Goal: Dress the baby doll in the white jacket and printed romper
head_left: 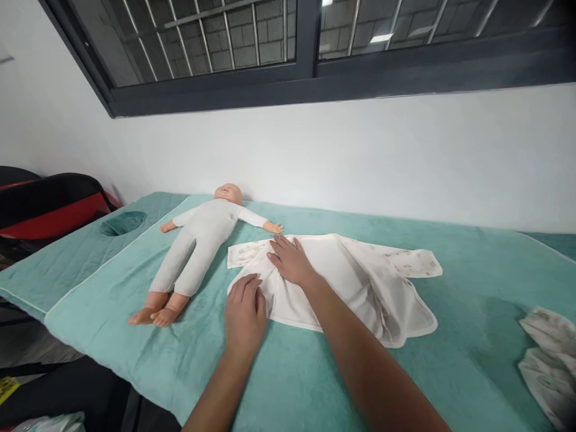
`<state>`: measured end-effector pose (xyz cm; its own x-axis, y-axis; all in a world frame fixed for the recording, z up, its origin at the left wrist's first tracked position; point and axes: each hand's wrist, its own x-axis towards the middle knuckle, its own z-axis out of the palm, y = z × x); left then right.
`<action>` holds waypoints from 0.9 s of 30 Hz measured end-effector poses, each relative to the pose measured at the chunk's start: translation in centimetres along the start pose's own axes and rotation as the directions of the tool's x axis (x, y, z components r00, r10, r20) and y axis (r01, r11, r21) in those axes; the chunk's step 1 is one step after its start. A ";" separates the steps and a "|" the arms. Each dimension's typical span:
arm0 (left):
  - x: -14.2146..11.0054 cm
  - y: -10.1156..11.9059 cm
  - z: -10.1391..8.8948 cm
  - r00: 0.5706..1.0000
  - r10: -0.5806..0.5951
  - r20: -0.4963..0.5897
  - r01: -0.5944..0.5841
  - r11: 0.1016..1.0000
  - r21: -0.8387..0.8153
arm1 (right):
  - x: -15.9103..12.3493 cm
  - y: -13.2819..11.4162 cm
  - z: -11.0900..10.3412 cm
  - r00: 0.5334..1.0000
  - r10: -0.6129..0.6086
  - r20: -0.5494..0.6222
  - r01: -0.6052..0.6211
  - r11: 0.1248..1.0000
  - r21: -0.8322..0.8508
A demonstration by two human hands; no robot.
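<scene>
A white baby top [333,264] with small printed sleeves lies spread open on the green covered bed [477,282], its right side wrinkled and partly folded. My right hand [291,263] rests on the top near its upper left, palm down and fingers spread. Lower down, my left hand [245,312] lies at the garment's left edge, fingers stretched forward with the thumb alongside; it covers part of that edge. A baby doll [202,228] in a white bodysuit lies on its back to the left, arms out, one hand close to the top's left sleeve.
More printed white cloth [549,360] lies crumpled at the right edge. Left of the doll, the bed has a round hole [122,223]. Black and red chairs [58,210] stand beyond it. A white wall [360,156] and a dark-framed window [306,42] rise behind.
</scene>
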<state>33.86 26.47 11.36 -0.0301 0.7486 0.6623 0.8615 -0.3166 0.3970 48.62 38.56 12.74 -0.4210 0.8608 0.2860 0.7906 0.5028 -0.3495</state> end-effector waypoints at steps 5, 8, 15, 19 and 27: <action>0.1 0.5 0.1 0.988 -0.036 0.150 0.005 0.979 0.203 | -0.7 1.2 -0.4 0.991 0.136 0.019 -0.135 0.989 -0.054; 0.0 0.7 -0.2 0.986 -0.032 0.166 -0.013 0.965 0.264 | -1.8 1.3 -0.2 0.976 0.218 0.009 -0.217 0.972 -0.091; -0.3 0.9 -0.7 0.982 0.082 0.171 -0.111 0.979 0.170 | -5.1 1.9 -1.0 0.948 0.317 0.021 -0.307 0.931 -0.199; -0.5 1.8 -1.5 0.906 0.335 0.258 -0.326 0.942 -0.080 | -6.8 4.7 -2.8 0.904 0.427 -0.022 -0.419 0.873 -0.251; -1.6 3.4 -1.9 0.732 0.472 0.491 -0.443 0.878 -0.182 | -9.8 6.1 -4.9 0.885 0.464 -0.038 -0.454 0.841 -0.293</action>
<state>35.87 23.07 12.85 0.6335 0.6849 0.3599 0.6771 -0.7159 0.1705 59.79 32.80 12.17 0.0117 0.9921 0.1248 0.9866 0.0088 -0.1629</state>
